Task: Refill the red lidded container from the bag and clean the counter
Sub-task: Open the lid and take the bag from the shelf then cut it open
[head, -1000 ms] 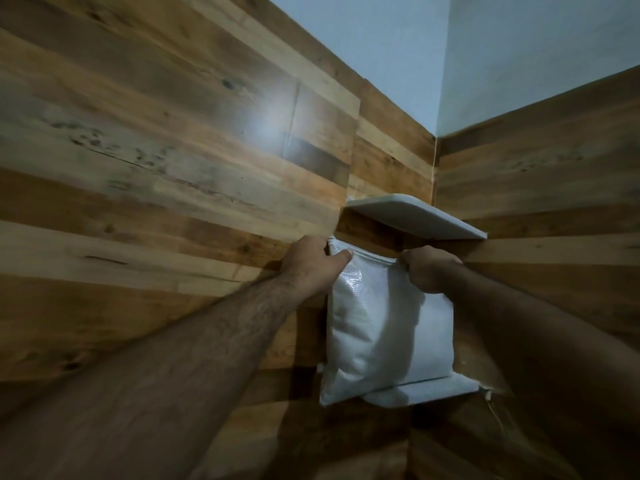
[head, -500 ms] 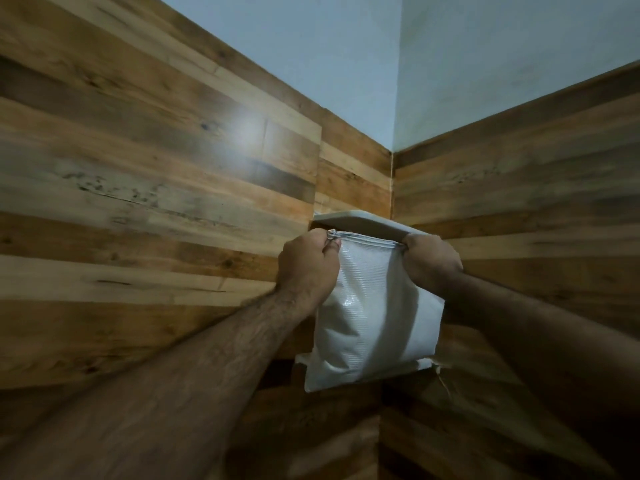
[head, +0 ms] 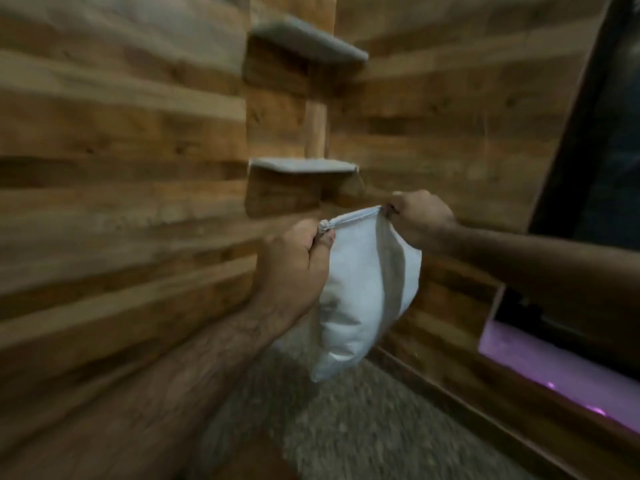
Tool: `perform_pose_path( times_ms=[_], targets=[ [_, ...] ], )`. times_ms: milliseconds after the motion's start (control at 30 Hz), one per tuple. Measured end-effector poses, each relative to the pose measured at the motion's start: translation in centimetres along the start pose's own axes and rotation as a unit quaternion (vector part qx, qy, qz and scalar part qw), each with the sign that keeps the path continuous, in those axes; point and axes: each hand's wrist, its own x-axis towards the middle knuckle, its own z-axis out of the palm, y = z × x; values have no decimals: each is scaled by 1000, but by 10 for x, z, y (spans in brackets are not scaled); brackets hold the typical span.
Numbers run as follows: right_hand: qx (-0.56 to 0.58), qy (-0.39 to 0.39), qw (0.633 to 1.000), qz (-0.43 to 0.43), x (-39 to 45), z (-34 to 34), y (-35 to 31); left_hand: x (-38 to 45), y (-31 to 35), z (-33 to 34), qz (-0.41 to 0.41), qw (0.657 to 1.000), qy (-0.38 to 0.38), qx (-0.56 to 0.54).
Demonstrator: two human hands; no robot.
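Observation:
A white, full bag [head: 360, 299] hangs in the air in front of the wooden corner, above a speckled grey counter [head: 363, 424]. My left hand [head: 294, 268] grips the bag's top left corner. My right hand [head: 419, 216] pinches its top right corner. The bag's top edge is stretched between both hands and looks closed. The red lidded container is not in view. The picture is blurred by motion.
Two small grey corner shelves, an upper shelf [head: 311, 39] and a lower shelf [head: 304, 165], sit on the wood-panelled walls above the bag. A dark window frame [head: 585, 112] stands at the right, with a pink-lit ledge [head: 554, 372] below it.
The bag has come off the lower corner shelf and down toward the counter, still held by both hands. My view has dropped from the ceiling to the counter.

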Motion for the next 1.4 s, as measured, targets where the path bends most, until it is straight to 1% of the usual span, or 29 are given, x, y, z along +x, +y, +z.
perform_pose_path(
  times_ms=[200, 400, 500, 633, 767, 900, 1033, 1100, 1167, 1233, 1300, 1333, 1400],
  targets=[
    [-23, -115, 993, 3, -140, 80, 26, -163, 14, 22, -66, 992, -104, 34],
    [-54, -200, 978, -3, -251, 147, 36, -291, 4, 34, -141, 961, -221, 87],
    [-65, -257, 964, -11, -288, 167, 38, -336, 4, 35, -170, 951, -245, 79],
    [-67, -306, 949, -21, -318, 184, 37, -376, 9, 30, -165, 947, -264, 83],
    [-59, -296, 953, -18, -336, 194, 30, -406, 11, 20, -177, 940, -275, 97],
    [-71, -289, 953, -54, -348, 201, 32, -417, 10, 16, -199, 926, -305, 102],
    [-80, -294, 951, -58, -360, 198, 35, -415, 13, 9, -257, 908, -320, 86],
    [-63, -280, 956, -61, -367, 191, 30, -410, 12, 0, -280, 900, -328, 70],
    [-9, -251, 965, -76, -378, 182, 20, -404, 10, -12, -279, 895, -342, 61],
    [86, -250, 960, -96, -389, 172, 5, -398, 11, -24, -264, 897, -349, 60],
    [191, -290, 931, -116, -400, 162, -12, -391, 15, -34, -239, 905, -343, 72],
    [218, -309, 917, -128, -405, 158, -22, -387, 17, -36, -222, 910, -342, 82],
    [236, -329, 903, -141, -413, 159, -42, -379, 20, -39, -162, 919, -344, 106]
  ],
)
